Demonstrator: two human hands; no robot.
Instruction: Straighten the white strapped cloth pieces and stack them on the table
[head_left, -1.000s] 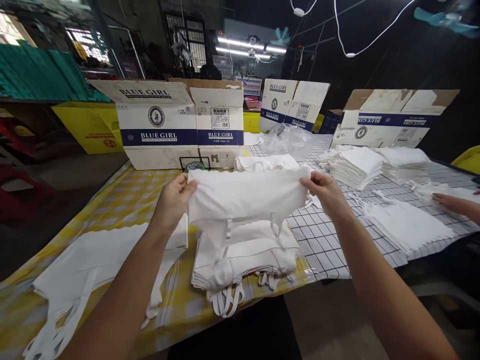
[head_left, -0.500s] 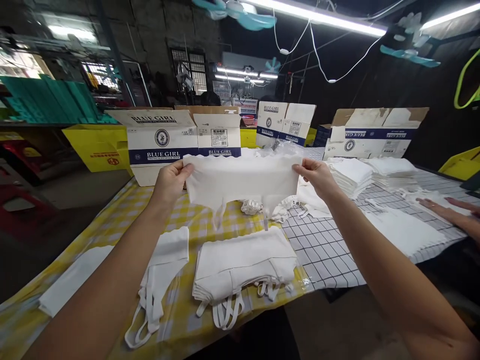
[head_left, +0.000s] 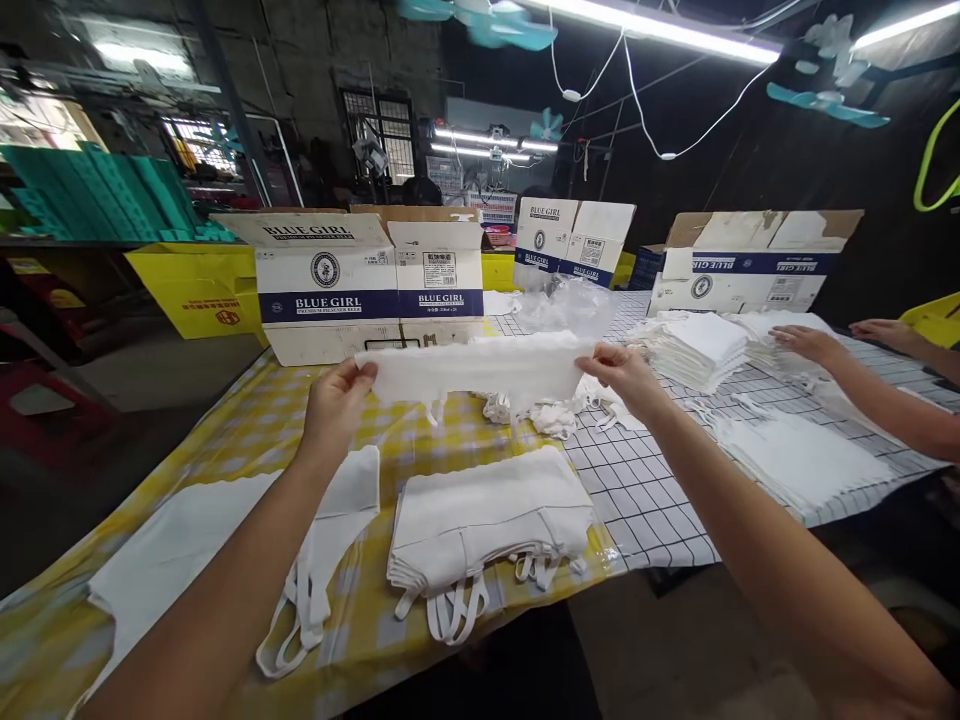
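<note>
Just above the middle of the table [head_left: 247, 430], which is covered in yellow check on one side and a black-and-white grid on the other, a person's left hand [head_left: 334, 400] and right hand [head_left: 622, 375] stretch a white cloth bag [head_left: 480, 368] level between them. The left fingers are pinched tight on the bag's left top corner and the right fingers are clamped on its right top corner. The bag hangs clear of the table with short straps dangling under it.

Below it, at the near edge, lies a stack of folded bags [head_left: 487, 520], its straps trailing over that edge. Toward the near left corner a flat bag [head_left: 187, 545] lies spread out. Just beyond the held bag sits a loose heap of straps [head_left: 540, 415].

Along the far edge stand three opened cartons: a Blue Girl carton [head_left: 367, 285] at the left, a second carton [head_left: 570, 240] in the middle and a third carton [head_left: 750, 260] at the right, with a clear plastic bag [head_left: 570, 300] in front of the second.

On the right side of the table are piles of folded cloth [head_left: 701, 345], and a co-worker's hand [head_left: 806, 343] rests on the pile just beside them
</note>
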